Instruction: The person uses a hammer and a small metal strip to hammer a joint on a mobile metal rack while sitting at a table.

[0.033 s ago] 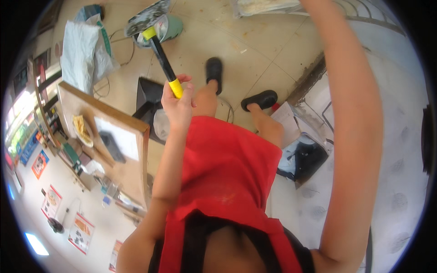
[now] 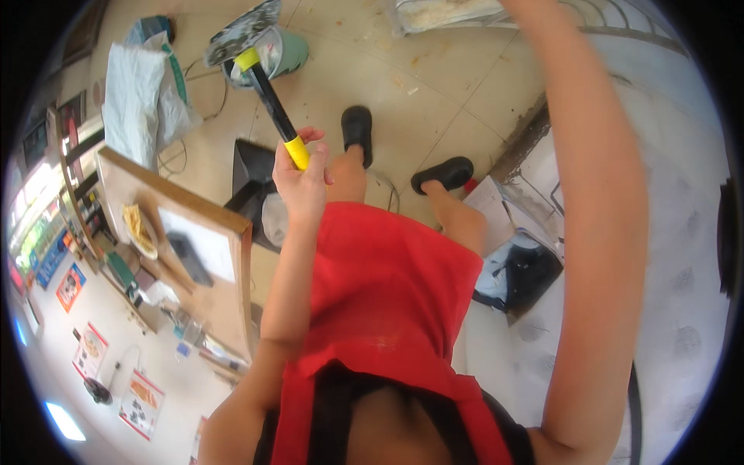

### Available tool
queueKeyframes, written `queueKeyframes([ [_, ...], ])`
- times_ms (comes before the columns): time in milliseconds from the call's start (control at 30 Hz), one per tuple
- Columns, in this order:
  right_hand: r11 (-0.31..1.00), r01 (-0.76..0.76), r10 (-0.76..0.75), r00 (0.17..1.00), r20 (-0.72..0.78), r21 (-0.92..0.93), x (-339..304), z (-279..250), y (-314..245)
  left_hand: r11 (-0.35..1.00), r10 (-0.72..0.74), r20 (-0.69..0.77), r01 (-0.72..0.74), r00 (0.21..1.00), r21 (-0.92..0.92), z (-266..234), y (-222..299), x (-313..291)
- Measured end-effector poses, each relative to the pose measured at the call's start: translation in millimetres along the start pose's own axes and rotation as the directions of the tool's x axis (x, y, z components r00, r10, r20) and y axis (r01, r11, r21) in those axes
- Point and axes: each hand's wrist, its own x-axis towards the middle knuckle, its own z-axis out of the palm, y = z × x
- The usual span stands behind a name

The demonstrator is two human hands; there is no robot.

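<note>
Between the curled fingers and thumb of the left hand [image 2: 301,174], the yellow end of a scraper [image 2: 275,105] is firmly gripped. Its black shaft slants ahead and leftward from the fingers to a broad, smeared metal blade [image 2: 244,32]. That blade overlaps a green bin [image 2: 293,53] in the view; whether they touch, I cannot tell. Just left of the fingers is a black, flared object [image 2: 252,163] on the floor. Nearer the body than the fingers hangs a red apron [image 2: 395,287]. To their right are two black shoes [image 2: 358,128]. Farther left of them, a wooden table [image 2: 174,188] bears a plate of yellow food [image 2: 139,230]. Well rightward, the right arm [image 2: 597,178] leaves the upper edge; the right hand's fingers are hidden, their state unknown.
</note>
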Motion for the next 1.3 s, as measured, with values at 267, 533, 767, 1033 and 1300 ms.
queueKeyframes([
  [267,0.99,-0.105,0.098,0.993,-0.07,-0.094,-79.0,6.7,-57.0,0.957,0.173,0.096,-0.144,0.98,-0.253,-6.2,-67.9,12.9],
  [533,0.991,-0.13,0.13,0.982,-0.134,0.014,-154.6,22.2,-101.5,0.908,0.286,0.178,-0.208,0.941,-0.363,-81.2,-81.5,-44.5],
  [767,0.997,-0.079,0.078,0.993,-0.088,-0.012,-206.6,12.8,-167.1,0.924,0.374,0.358,-0.311,0.855,-0.222,-157.9,-84.0,-98.7],
  [1033,1.0,-0.007,0.011,0.989,-0.148,0.026,-237.8,15.6,-196.1,0.941,0.339,0.593,-0.269,0.731,-0.206,-179.0,-125.9,-124.7],
  [1300,0.912,-0.082,0.176,0.963,-0.202,0.401,-216.2,19.0,-219.2,0.838,0.526,0.527,-0.511,0.667,-0.189,-153.4,-152.6,-119.8],
])
